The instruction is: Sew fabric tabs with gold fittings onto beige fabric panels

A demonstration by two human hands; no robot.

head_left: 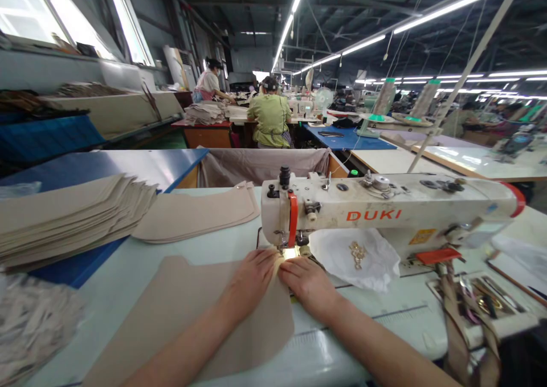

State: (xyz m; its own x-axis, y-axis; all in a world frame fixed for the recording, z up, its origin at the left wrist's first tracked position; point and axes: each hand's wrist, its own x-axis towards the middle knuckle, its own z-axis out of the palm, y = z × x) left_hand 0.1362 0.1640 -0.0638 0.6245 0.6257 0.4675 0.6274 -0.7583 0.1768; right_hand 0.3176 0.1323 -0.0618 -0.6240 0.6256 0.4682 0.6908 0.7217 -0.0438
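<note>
A beige fabric piece (183, 313) lies on the pale table in front of a white sewing machine (384, 210) marked DUKI. My left hand (252, 276) lies flat on the fabric just left of the lit needle area (292, 252), fingers stretched out. My right hand (305, 281) presses on the fabric's right edge just below the needle, its fingers curled together at the edge. Both hands nearly touch each other in front of the presser foot.
A tall stack of beige cut pieces (64, 216) sits at the left, another pile (200, 213) behind the fabric. White cloth with small metal rings (356, 256) lies under the machine arm. Straps and hardware (474, 301) lie at the right. Other people (270, 119) work at tables beyond.
</note>
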